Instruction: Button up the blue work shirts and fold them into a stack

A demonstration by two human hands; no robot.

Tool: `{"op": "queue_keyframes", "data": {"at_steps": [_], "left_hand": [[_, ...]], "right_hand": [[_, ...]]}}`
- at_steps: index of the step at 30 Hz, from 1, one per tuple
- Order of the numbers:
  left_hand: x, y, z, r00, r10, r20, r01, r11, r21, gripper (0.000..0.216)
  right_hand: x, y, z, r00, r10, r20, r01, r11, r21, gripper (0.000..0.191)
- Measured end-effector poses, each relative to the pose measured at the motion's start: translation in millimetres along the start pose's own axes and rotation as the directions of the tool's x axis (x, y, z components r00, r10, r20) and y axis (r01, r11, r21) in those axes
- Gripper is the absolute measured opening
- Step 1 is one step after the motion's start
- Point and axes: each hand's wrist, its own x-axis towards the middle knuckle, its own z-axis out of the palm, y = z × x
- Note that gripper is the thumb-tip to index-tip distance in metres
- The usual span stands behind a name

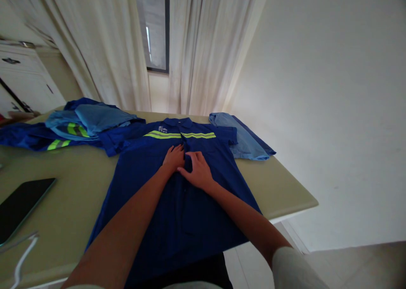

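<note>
A dark blue short-sleeved work shirt [152, 200] lies spread front up on the table, its collar at the far end and its hem hanging over the near edge. A yellow-green and grey reflective band crosses its chest, with a small white print above it. My left hand [174, 157] rests on the shirt just left of the front opening, fingers stretched out. On the other side of the opening, my right hand [199, 170] touches the cloth, thumb and fingers apart. Neither hand shows anything held.
A heap of blue garments [95, 118] sits at the table's [76, 187] far left. Folded light and dark blue garments [242, 139] lie far right. A dark tablet [23, 204] and a white cable [23, 257] are on the left. A wall [333, 111] borders the right.
</note>
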Motion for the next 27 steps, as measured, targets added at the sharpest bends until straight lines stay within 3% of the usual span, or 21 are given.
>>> {"op": "queue_keyframes", "data": {"at_steps": [2,4,10,14,17,20,23,27], "left_hand": [[-3.5,4.7,-4.0,0.999,0.017,-0.050,-0.019,0.999,-0.035,0.042],[-7.8,9.6,-9.0,0.997,0.050,-0.056,-0.052,0.997,-0.049,0.034],[-38.0,22.1,-20.5,0.989,0.142,-0.043,-0.144,0.989,-0.035,0.033],[-99.3,36.1,-24.1,0.981,0.192,-0.033,-0.194,0.979,-0.055,0.042],[-163.7,57.9,-25.9,0.968,0.247,0.044,-0.241,0.965,-0.104,0.046],[-218.0,84.0,-23.9,0.954,0.291,0.069,-0.284,0.954,-0.097,0.071],[-244.9,102.6,-16.5,0.962,0.265,0.068,-0.263,0.964,-0.031,0.080],[-248.0,108.5,-6.7,0.971,0.236,0.037,-0.238,0.970,0.046,0.058]], "right_hand": [[-31.1,-9.2,-5.3,0.997,0.021,0.074,-0.017,0.999,-0.047,0.068],[-51.8,-10.8,-8.0,0.996,0.056,0.067,-0.054,0.998,-0.029,0.062],[-54.3,21.3,-9.3,0.983,0.175,-0.054,-0.147,0.930,0.336,0.053],[-47.7,39.2,-7.2,0.947,0.318,-0.048,-0.231,0.776,0.586,0.046],[-45.8,42.4,-6.3,0.909,0.412,0.060,-0.324,0.610,0.723,0.044],[-43.3,42.0,-7.2,0.897,0.423,0.129,-0.345,0.487,0.802,0.042],[-40.4,44.2,-9.0,0.879,0.460,0.129,-0.334,0.400,0.854,0.041],[-37.0,56.7,-12.5,0.844,0.520,0.132,-0.346,0.338,0.875,0.043]]}}
